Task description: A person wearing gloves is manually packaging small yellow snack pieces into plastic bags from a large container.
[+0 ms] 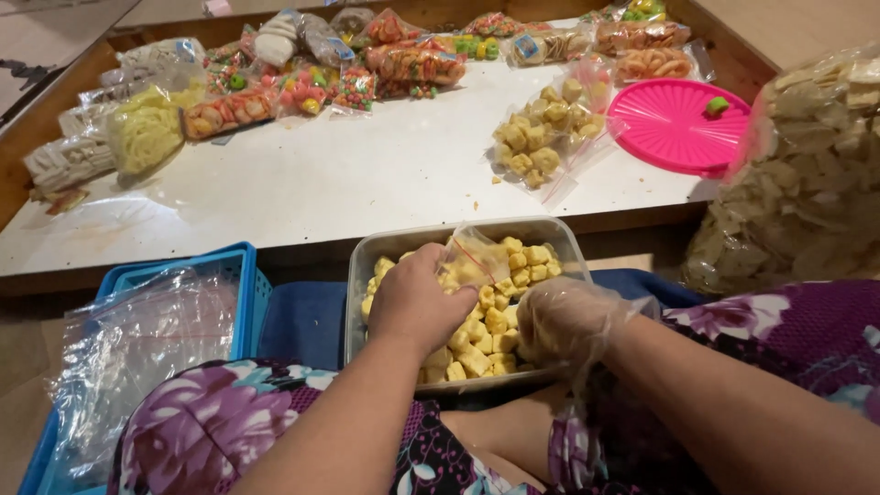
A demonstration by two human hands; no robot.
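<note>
A clear plastic tub point(559, 236) of yellow puffed snack pieces point(513, 266) rests on my lap. My left hand point(417, 298) is bare and grips a small clear plastic bag point(472, 257) held over the tub, partly filled with the yellow pieces. My right hand point(564, 321) wears a thin transparent glove and is cupped down into the snack pieces at the tub's right side. Whether it holds pieces is hidden by its own fingers.
A filled bag of yellow snacks point(541, 137) lies on the white table point(348, 183). A pink round lid point(674, 124) sits at right. Many packed snack bags point(302, 64) line the far edge. A blue basket with empty bags point(137, 339) is at left, a big sack of pale chips point(807, 174) at right.
</note>
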